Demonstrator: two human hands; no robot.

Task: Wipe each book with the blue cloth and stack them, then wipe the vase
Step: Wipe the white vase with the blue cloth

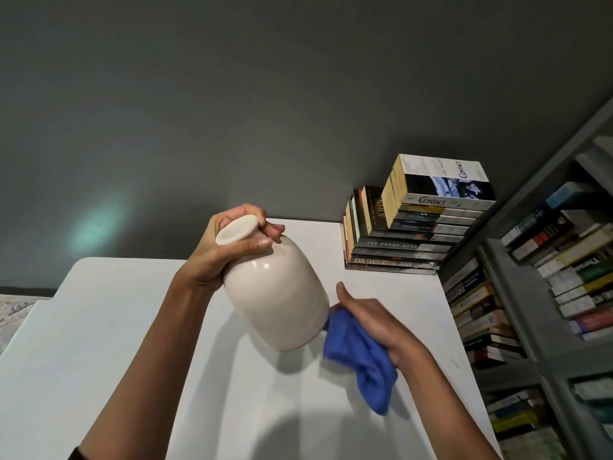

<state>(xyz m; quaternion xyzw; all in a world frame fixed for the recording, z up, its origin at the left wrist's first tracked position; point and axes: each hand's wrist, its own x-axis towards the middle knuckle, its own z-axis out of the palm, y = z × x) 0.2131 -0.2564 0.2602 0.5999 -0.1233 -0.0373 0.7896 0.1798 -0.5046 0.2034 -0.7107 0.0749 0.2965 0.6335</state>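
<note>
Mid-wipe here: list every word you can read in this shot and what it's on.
"CONTACT": top book, cover and spine.
"NEVERWHERE": black spine mid-stack.
"THE HONDA MYTH": grey spine lower down.
"JOHN SANDFORD", "DARK": low spine; rest blurred.
"JOHN": standing book behind the stack.
Mostly too blurred: shelf books.
No text: vase, blue cloth.

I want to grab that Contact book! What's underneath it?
Under the Contact book lies a stack of other books, spines showing, on the white table. Their covers are hidden.
</note>
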